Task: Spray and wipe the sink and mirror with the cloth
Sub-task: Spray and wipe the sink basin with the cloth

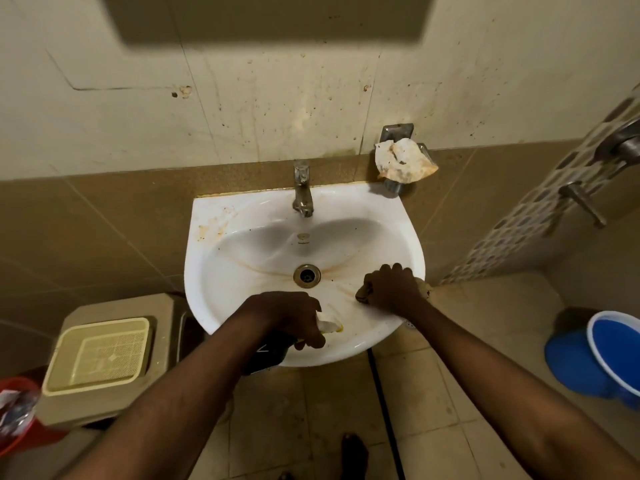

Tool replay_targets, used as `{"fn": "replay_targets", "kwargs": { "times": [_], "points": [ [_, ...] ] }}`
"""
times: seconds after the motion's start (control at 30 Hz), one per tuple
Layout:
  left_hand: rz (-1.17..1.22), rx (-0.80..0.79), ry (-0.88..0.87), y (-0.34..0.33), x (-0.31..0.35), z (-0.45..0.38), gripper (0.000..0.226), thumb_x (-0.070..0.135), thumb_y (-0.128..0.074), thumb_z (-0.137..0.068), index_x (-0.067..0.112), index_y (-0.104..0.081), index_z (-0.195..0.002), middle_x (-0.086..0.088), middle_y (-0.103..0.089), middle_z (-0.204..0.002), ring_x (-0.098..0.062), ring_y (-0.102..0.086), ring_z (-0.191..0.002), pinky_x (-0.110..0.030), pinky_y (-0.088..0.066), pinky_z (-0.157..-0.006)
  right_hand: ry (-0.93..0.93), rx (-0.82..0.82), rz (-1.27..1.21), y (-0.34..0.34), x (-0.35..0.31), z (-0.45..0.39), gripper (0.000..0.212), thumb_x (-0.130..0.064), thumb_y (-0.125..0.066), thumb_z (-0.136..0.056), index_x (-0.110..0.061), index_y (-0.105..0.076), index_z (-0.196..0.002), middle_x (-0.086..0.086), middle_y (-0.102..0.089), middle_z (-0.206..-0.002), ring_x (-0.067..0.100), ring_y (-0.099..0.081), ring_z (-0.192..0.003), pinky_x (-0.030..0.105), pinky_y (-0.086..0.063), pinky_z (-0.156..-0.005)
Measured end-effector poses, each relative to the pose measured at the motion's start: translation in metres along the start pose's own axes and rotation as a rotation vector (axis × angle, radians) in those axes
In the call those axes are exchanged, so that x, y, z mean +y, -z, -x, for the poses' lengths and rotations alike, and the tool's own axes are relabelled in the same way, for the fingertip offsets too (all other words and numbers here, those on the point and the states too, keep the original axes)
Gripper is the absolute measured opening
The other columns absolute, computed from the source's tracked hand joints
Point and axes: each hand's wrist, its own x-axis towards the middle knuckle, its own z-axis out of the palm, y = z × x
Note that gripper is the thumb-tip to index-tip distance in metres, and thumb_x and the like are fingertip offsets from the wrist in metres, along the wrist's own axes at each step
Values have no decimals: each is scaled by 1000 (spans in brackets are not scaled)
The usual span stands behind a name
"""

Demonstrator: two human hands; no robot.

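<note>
Cloth (363, 292): a dark wad of it shows under your right hand (389, 289), which is clenched round it and pressed against the inner right slope of the sink (214, 306), just right of the drain (307, 276). It looks soft and light and will likely bunch, so keep it balled in the fist with a flat face to the porcelain; wet glaze will probably be slippery, so expect the wad to skate unless you bear down. Nearer you, your left hand (291, 315) is wrapped round the head of a spray bottle (327, 328), pale nozzle with a yellow tip aimed into the basin, the dark body hanging below the front rim. That bottle is rigid; hold it at the neck as you do now. Brown streaks fan out from the drain, and rust staining marks the left deck, so the sink appears far from done. Further back the tap (302, 188) stands at the rear centre, with a wall-mounted soap dish (403, 161) carrying crumpled paper to its right. At the top edge a dark rectangular shape on the wall may be the mirror (270, 19); I cannot tell its condition.
</note>
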Motion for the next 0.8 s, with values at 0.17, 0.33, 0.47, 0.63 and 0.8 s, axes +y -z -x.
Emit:
{"fn": "replay_targets", "kwargs": {
  "times": [0.17, 0.33, 0.47, 0.63, 0.8],
  "points": [
    [23, 24, 7, -5, -5, 6, 44, 30, -68, -79, 12, -56, -118, 2, -69, -71, -7, -60, -59, -27, -51, -72, 37, 25, -70, 3, -7, 14, 31, -39, -44, -84, -29, -65, -104, 7, -58, -103, 31, -51, -96, 35, -37, -82],
    [12, 21, 32, -5, -17, 9, 20, 31, -66, -79, 17, -61, -92, 2, -71, -76, -10, -61, -65, -29, -51, -76, 130, 165, -359, -12, -42, 51, 28, -46, -51, -80, -31, -68, -98, 2, -65, -92, 26, -60, -85, 36, -49, -75],
    [32, 20, 39, -11, -32, 14, 13, 30, -67, -76, 24, -61, -67, 7, -68, -66, -13, -64, -72, -33, -53, -83, 287, 238, -472, -18, -86, 72, 35, -55, -45, -78, -28, -64, -90, 2, -62, -87, 22, -55, -75, 28, -37, -58],
    [51, 57, 94, -24, -42, 31, 38, 37, -69, -74, 14, -63, -104, 4, -69, -92, -15, -60, -85, -28, -46, -76, 568, 156, -493, -5, -33, 71, 28, -33, -55, -76, -22, -65, -100, -4, -64, -87, 11, -51, -81, 31, -43, -68],
    [101, 94, 90, -48, -49, 50, 45, 37, -64, -78, 10, -61, -114, 4, -67, -77, -14, -62, -76, -28, -49, -75, 505, 206, -479, 2, 16, 64, 23, -30, -52, -70, -26, -63, -89, -16, -57, -80, 6, -50, -77, 31, -40, -65]
  ]
}}
